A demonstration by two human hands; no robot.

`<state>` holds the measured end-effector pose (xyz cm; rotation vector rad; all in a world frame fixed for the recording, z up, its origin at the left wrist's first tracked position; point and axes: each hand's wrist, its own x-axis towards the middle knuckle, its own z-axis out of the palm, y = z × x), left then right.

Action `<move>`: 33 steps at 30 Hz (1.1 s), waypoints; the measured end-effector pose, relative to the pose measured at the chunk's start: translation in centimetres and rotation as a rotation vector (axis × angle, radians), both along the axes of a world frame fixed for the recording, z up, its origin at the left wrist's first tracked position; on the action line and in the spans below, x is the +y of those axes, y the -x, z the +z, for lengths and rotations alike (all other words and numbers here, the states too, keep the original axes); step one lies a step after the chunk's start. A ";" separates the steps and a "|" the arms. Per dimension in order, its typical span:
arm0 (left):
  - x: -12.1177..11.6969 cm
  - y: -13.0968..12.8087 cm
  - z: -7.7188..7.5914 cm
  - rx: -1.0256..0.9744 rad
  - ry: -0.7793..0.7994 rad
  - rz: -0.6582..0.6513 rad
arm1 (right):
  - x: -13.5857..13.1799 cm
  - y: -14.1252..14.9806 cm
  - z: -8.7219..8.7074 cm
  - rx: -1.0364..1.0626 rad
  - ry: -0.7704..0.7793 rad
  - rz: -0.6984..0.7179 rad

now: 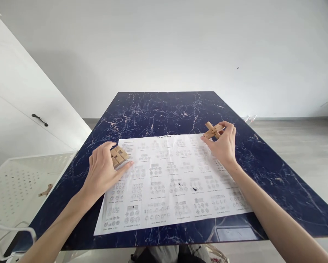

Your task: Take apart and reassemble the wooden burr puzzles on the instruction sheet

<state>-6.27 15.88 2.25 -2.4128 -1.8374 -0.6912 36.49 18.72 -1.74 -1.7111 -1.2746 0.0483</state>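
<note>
Notched wooden puzzle sticks [120,156] lie side by side at the upper left corner of a printed sheet [164,190]. Curled around them is my left hand [102,166], with its fingers at their far left side and its thumb along the near right side. My right hand [224,144] pinches a cross-shaped wooden interlocking puzzle [213,130] between thumb and fingers, at the sheet's upper right corner. Rows of small diagrams cover the sheet, and some small dark spots show on it. The fingers hide part of both wooden things.
The sheet lies on a dark blue marbled table [158,113]. A flat rectangular see-through or shiny item [236,233] is at the near edge. To the left stand a white perforated tray [21,182] with another wooden piece [46,190] and a white cabinet [29,98].
</note>
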 end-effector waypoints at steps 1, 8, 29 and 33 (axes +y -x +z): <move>0.0 0.2 -0.1 -0.014 0.032 0.014 | 0.1 -0.1 -0.1 0.007 0.016 -0.008; 0.2 0.1 0.0 -0.134 0.084 0.039 | 0.2 -0.8 -0.8 0.045 0.060 -0.034; 1.1 -12.4 0.3 -0.241 0.374 -0.519 | -3.9 6.7 2.6 -0.192 -0.085 0.877; 1.4 -12.2 -0.3 -0.242 0.392 -0.539 | -4.1 7.0 2.6 -0.198 -0.032 0.930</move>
